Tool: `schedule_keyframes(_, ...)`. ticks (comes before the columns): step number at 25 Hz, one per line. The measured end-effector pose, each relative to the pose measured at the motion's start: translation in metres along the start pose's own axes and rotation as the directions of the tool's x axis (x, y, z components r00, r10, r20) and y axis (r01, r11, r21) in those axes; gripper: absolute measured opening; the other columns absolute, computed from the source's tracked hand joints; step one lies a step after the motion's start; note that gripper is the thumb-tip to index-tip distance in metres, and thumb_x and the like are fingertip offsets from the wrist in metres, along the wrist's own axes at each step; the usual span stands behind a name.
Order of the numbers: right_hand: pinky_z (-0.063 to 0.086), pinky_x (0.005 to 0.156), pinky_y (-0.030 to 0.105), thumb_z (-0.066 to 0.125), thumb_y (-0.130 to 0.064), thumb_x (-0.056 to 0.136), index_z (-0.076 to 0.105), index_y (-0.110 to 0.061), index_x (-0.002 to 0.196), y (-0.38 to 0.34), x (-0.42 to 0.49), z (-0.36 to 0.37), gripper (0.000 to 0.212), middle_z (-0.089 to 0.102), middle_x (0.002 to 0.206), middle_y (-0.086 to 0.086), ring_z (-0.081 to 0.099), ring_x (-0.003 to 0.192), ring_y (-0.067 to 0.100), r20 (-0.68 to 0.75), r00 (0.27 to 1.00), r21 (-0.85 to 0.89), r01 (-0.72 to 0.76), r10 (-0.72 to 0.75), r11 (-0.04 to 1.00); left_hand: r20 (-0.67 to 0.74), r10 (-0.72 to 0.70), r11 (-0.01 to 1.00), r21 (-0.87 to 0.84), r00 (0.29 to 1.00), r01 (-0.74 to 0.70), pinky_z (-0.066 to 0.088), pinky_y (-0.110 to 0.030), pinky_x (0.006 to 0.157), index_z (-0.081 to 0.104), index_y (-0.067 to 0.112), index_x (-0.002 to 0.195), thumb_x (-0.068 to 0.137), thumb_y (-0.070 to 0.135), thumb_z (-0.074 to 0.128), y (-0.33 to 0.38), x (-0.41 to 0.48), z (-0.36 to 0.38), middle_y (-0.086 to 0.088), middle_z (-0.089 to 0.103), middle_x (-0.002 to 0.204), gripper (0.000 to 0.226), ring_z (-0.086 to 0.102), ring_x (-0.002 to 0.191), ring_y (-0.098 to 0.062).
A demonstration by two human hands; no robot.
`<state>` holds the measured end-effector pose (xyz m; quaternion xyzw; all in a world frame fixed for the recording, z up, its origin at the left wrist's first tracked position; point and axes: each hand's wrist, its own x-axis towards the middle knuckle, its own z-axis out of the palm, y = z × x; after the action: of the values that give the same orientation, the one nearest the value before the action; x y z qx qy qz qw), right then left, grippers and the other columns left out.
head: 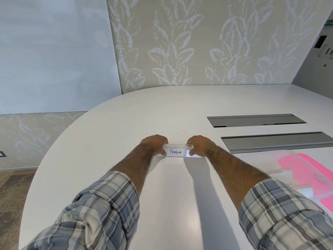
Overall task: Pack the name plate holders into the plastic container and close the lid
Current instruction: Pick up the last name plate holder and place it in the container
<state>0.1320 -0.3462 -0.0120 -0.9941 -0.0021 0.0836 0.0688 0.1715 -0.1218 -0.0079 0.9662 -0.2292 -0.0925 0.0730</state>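
A view from the person's head looks down along two outstretched forearms in rolled-up grey, blue and cream plaid sleeves (100, 210), reaching from the bottom of the frame toward its centre. The arms stretch over a large white table (162, 109) with a rounded edge, which fills the lower and middle parts of the frame.

Just below the centre of the frame, a clear acrylic name plate holder (177, 152) stands on the table between the two hands. It is a long, low strip with a white card inside, hand-lettered "PENGUIN" in black and facing the viewer. The left hand (155, 144) grips the holder's left end, fingers curled over the top and the thumb on the near face. The right hand (201, 145) grips the right end in the same way. Both hands are closed narrowly around the ends, so the holder spans the gap between them.

At the right edge of the frame, lower right, sits a clear plastic container (281, 165), with a bright pink piece (295, 164) showing through its walls. It lies just beside the right forearm, well apart from the holder.

Above the container, right of centre, two long grey metal cable hatches (255, 120) lie flush in the table. Beige wallpaper with pale leaf shapes (180, 42) fills the upper frame.
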Motion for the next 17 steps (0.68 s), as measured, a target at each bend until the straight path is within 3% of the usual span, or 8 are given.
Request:
schedule_keyframes(11,0.041,0.104,0.037,0.071,-0.024,0.083,0.055,-0.020,0.135,-0.006,-0.032,-0.022,0.055,0.055,0.139,-0.001,0.051,0.127,0.022,-0.046,0.999,-0.034,0.015,-0.016,0.999,-0.034,-0.001,0.999,0.052,0.999,0.003,0.043,-0.034,0.082,0.062,0.029,0.127,0.081,0.035,0.073,0.012,-0.028,-0.016,0.004,0.064,0.122,0.048,0.060,0.113,-0.023)
schedule_keyframes(17,0.040,0.099,0.034,0.070,-0.027,0.083,0.056,-0.021,0.134,-0.004,-0.068,-0.063,0.053,0.057,0.137,-0.002,0.053,0.124,0.021,-0.109,0.993,-0.094,0.036,-0.046,0.995,-0.095,0.022,0.998,0.061,0.995,-0.016,0.046,-0.034,0.084,0.064,0.030,0.123,0.080,0.035,0.074,0.038,-0.053,-0.054,0.004,0.066,0.119,0.045,0.061,0.110,-0.021)
